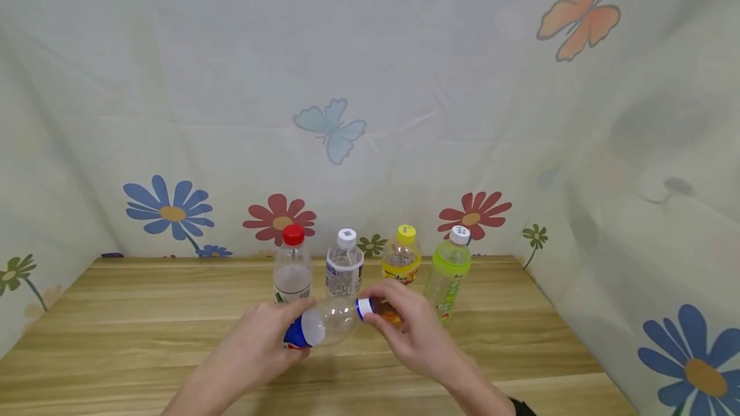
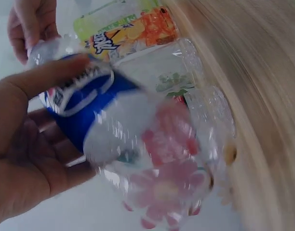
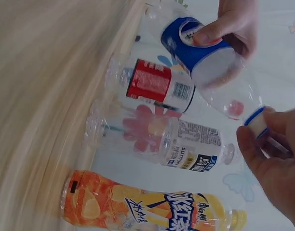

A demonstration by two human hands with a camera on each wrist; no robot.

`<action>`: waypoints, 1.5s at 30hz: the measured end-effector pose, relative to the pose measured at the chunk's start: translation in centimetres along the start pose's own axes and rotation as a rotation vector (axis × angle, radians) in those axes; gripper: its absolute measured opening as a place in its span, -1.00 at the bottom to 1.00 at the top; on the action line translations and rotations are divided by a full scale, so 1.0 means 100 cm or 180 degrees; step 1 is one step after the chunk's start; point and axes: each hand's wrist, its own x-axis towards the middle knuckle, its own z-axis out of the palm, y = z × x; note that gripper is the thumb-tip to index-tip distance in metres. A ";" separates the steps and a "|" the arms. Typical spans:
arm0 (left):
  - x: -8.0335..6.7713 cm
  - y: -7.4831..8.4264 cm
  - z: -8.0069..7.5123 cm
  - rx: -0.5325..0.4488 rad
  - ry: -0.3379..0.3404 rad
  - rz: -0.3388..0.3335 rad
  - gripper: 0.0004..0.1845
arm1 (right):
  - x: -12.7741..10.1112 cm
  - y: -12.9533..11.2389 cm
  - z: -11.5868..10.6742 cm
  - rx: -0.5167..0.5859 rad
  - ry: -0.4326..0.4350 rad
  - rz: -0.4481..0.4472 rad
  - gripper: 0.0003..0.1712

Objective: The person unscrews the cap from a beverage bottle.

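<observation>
A clear plastic bottle [image 1: 338, 321] with a blue label [image 3: 186, 43] lies tilted on its side in the air, above the front of the table. My left hand [image 1: 268, 336] grips it round the label, with the thumb across the top in the left wrist view. At the neck end, my right hand [image 1: 413, 326] pinches the white-and-blue cap [image 3: 257, 122] between thumb and fingers. The cap sits at the bottle's mouth. Behind the hands stand a red-capped bottle [image 1: 292, 268] and a white-capped clear bottle [image 1: 345, 268], both partly hidden by the held bottle.
Farther right in the row stand a yellow-capped bottle [image 1: 401, 262] with an orange and yellow label and a green-labelled bottle [image 1: 451, 268] with a white cap. All stand upright on the wood-grain table [image 1: 144, 313]. A flower-and-butterfly printed curtain [image 1: 405, 50] encloses the back and sides.
</observation>
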 end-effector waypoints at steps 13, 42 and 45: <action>-0.002 -0.004 -0.006 -0.0142 -0.0192 -0.0165 -0.27 | 0.003 -0.002 0.001 -0.0235 0.0005 -0.0516 -0.58; 0.000 0.002 -0.003 0.0024 -0.0081 -0.0446 -0.25 | -0.001 -0.001 0.005 -0.0046 0.0310 0.0406 -0.69; 0.000 0.004 -0.003 0.0039 -0.0066 -0.0441 -0.25 | -0.001 -0.002 0.004 -0.0061 0.0279 0.0485 -0.70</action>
